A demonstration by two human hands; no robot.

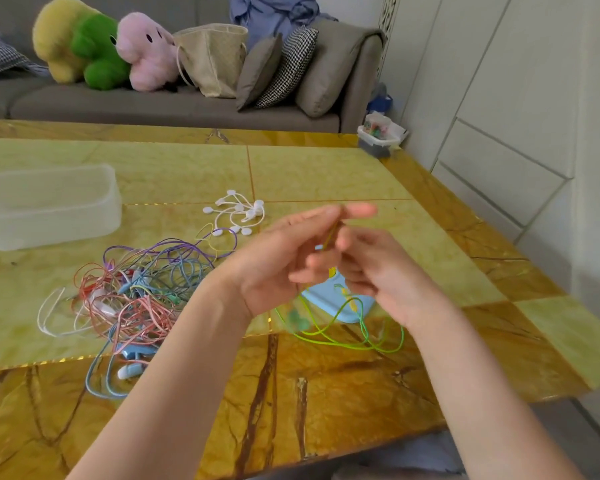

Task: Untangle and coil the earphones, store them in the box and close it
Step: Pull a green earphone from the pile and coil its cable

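Far left, the clear plastic box sits open on the table; beside it the tangled earphones. Centre, left hand and right hand both pinch a green earphone cable, its loops trailing over the blue lid.

Above the blue lid, both hands are raised over the table. The left hand and the right hand are close together and hold a green-yellow earphone cable between their fingers; its loops hang down across the lid and just in front of it. Left of the lid lies the tangled pile of coloured earphones. Behind that pile, far left of the lid, stands the clear plastic box. White cable ties lie behind the lid.
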